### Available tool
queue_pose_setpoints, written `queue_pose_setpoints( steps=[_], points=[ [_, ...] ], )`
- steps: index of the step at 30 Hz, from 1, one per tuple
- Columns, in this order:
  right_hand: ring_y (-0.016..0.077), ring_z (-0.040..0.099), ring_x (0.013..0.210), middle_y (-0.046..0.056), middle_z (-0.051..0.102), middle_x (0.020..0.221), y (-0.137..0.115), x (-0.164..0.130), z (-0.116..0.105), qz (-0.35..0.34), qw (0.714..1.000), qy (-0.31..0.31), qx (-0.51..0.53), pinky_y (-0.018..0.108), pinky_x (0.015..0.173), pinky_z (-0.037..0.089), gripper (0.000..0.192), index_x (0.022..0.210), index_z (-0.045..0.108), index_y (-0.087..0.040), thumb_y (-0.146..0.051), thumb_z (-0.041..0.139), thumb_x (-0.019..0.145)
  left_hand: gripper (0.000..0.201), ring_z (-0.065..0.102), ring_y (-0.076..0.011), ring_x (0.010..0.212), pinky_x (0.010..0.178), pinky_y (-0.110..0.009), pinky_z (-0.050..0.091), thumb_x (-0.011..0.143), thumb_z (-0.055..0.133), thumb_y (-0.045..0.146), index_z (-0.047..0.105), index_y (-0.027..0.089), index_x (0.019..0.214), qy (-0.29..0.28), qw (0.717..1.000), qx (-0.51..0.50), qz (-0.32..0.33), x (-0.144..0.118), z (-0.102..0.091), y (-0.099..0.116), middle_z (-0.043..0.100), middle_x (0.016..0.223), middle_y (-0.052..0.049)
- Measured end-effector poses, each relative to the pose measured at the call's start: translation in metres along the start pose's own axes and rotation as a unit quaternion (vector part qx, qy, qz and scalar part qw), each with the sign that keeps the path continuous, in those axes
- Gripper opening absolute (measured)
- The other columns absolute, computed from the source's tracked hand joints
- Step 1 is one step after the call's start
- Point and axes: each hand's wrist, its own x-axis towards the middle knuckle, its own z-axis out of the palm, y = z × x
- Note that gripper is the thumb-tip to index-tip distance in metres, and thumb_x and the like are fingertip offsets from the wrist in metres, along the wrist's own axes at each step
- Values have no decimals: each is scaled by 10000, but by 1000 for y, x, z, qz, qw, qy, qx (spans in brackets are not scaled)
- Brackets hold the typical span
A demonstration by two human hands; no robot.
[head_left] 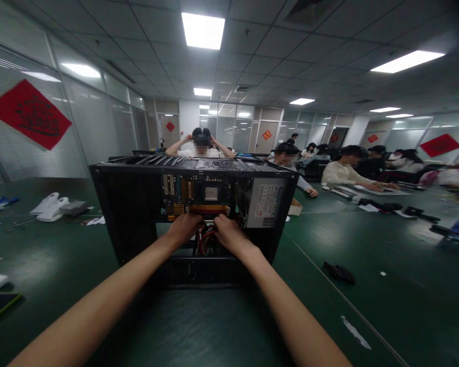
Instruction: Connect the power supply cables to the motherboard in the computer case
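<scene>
An open black computer case (pixel 133 214) lies on its side on the green table (pixel 199 326), its inside facing me. A motherboard (pixel 193 196) with yellow and orange slots fills the back, and a grey power supply (pixel 265 204) sits at the right. Both my hands reach into the case. My left hand (pixel 183 228) presses near the lower edge of the motherboard by an orange connector (pixel 208 209). My right hand (pixel 229 233) is beside it, fingers curled among red cables (pixel 205 243). Whether either hand grips something is hidden.
White objects (pixel 50 208) lie on the table at the left, a dark cloth-like item (pixel 339 272) at the right. Several people sit at tables behind the case and to the right. A small cardboard box (pixel 294 207) stands right of the case.
</scene>
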Motion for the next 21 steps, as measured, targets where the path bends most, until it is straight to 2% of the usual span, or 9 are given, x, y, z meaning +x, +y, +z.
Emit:
queue_pose_setpoints(
  steps=[6,12,21],
  points=[
    [203,607,960,104,574,1097,11,16,4,-118,992,2,-53,284,776,458,185,1044,564,-147,-99,413,948,166,683,-250,968,789,-294,500,881,585,231,706,207,991,8,999,-31,16,1,-1,-2,722,1008,-95],
    [197,583,965,112,572,1089,13,24,12,-116,992,1,-43,284,806,446,220,1050,569,-145,-56,414,922,179,670,-223,1000,851,-280,497,884,587,235,712,217,1012,19,997,-61,34,2,6,-7,725,1021,-81],
    [201,553,977,103,571,1058,13,22,17,-131,989,24,-62,283,818,438,177,1018,569,-144,-72,439,922,178,681,-224,972,816,-276,501,881,597,231,711,200,1013,17,997,-69,41,2,5,-7,732,1021,-78]
  ],
)
